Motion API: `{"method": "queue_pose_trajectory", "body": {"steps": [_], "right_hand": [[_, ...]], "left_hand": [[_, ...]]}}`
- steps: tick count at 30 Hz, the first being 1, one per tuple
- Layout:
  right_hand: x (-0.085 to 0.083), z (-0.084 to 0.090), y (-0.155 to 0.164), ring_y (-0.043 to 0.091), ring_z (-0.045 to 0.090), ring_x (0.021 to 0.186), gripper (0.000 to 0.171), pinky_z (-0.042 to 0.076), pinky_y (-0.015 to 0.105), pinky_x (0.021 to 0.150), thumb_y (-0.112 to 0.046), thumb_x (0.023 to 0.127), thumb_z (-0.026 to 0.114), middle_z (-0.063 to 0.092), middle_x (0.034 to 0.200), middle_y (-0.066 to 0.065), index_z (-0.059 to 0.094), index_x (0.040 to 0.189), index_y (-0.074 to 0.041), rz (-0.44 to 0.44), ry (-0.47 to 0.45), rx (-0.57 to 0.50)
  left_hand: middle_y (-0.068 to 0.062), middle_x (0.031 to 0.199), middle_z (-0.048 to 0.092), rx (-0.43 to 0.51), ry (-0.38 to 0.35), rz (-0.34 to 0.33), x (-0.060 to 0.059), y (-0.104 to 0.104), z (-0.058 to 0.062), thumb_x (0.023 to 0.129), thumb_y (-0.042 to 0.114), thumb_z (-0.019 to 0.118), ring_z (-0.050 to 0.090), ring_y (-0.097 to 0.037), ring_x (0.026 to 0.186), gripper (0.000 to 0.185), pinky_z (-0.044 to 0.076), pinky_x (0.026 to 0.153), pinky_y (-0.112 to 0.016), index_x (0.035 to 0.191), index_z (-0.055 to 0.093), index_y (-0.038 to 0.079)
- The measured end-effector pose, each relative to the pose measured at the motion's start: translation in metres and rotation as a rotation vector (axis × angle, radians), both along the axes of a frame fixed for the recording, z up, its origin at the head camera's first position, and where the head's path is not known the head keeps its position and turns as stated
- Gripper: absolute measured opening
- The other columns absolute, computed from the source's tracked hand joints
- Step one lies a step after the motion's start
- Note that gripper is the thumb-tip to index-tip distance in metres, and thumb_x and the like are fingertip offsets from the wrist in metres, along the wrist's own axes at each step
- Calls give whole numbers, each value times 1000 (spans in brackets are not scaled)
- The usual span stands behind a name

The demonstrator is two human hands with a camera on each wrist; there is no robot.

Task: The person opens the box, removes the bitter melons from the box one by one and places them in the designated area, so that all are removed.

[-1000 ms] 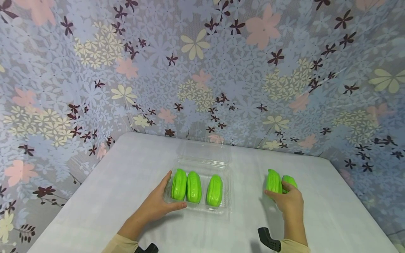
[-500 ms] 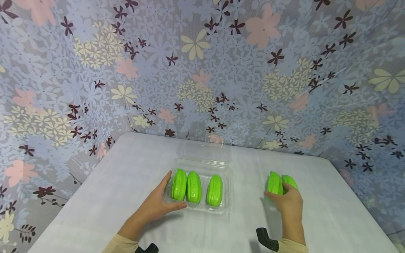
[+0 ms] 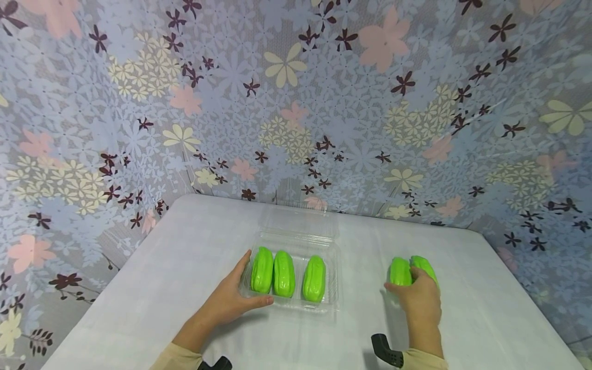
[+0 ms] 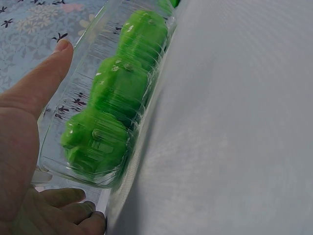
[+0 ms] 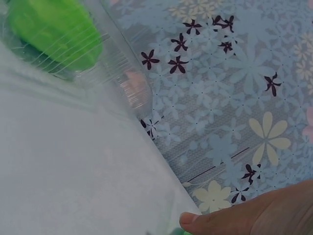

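Observation:
A clear plastic clamshell box stands on the table, its lid folded back. Inside lie three bright green, ribbed, long vegetables; their lobed ends show through the wall in the left wrist view. My left hand rests at the box's near left corner, thumb straight along the front, index finger along the left side. To the right, my right hand pinches a green ribbed vegetable between thumb and index finger. Another such vegetable lies just right of it, partly hidden by that hand.
White cloth covers the table. Behind it hangs a flowered curtain, close to the back edge and the lid. Inside the box, a gap separates the middle vegetable from the right one. Dark wrist mounts stick out beside the sleeves.
My right hand has drifted slightly left and toward me. The vegetable it pinches has shifted nearer and looks shorter; more of the one beside it shows. The left hand and box stay put.

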State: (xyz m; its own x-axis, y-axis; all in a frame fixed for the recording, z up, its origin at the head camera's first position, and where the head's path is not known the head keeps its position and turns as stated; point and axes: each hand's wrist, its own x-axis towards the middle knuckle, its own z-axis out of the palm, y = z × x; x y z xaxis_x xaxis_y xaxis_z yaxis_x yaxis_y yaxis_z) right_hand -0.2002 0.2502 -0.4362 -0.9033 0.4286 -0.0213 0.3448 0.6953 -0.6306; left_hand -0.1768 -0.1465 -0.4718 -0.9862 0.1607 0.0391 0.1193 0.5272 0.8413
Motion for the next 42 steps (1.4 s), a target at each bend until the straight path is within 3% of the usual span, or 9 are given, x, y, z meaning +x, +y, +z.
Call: {"method": "queue_pose_trajectory", "body": {"steps": [16, 22, 27, 30, 34, 42], "right_hand": [[-1, 1, -5, 57, 42, 123, 89, 43, 73, 88, -22, 73, 89, 41, 140, 36, 44, 146, -1, -36, 3, 64], [-2, 5, -8, 59, 35, 124, 83, 40, 72, 93, -22, 76, 88, 37, 141, 36, 47, 144, -1, -74, 93, 73], [1, 17, -15, 56, 24, 138, 94, 28, 68, 110, -34, 79, 88, 27, 152, 33, 38, 152, -2, -89, 284, -44], [4, 30, -18, 50, 20, 144, 106, 24, 65, 114, -44, 78, 87, 23, 157, 30, 28, 158, -5, -85, 343, -136], [7, 42, -21, 45, 24, 146, 116, 26, 64, 113, -55, 77, 84, 21, 162, 23, 19, 162, -12, -80, 319, -223], [10, 49, -35, 38, 28, 147, 120, 33, 62, 110, -49, 74, 89, 19, 166, 12, 15, 164, -20, 19, 286, -395]], "left_hand": [[-13, 165, 19, 10, 6, -5, -1, 0, 1, 75, 49, 87, 21, -40, 148, 122, 22, 115, -63, 164, 11, 15], [-13, 165, 20, 3, 9, 1, -2, 0, 1, 75, 50, 88, 23, -41, 147, 122, 22, 115, -64, 163, 12, 15], [-13, 165, 20, 8, -2, 10, 0, -1, -1, 73, 50, 88, 24, -41, 147, 123, 22, 114, -64, 164, 13, 16], [-13, 165, 21, 9, -2, 9, 0, 0, -2, 74, 50, 88, 24, -41, 147, 122, 23, 114, -64, 164, 13, 16], [-15, 164, 21, 6, 4, 6, 0, 0, -1, 75, 50, 87, 24, -42, 147, 121, 24, 114, -65, 163, 13, 15], [-12, 165, 20, 11, -2, 8, 1, 0, -3, 73, 52, 88, 24, -40, 147, 123, 23, 115, -64, 164, 13, 17]]}}
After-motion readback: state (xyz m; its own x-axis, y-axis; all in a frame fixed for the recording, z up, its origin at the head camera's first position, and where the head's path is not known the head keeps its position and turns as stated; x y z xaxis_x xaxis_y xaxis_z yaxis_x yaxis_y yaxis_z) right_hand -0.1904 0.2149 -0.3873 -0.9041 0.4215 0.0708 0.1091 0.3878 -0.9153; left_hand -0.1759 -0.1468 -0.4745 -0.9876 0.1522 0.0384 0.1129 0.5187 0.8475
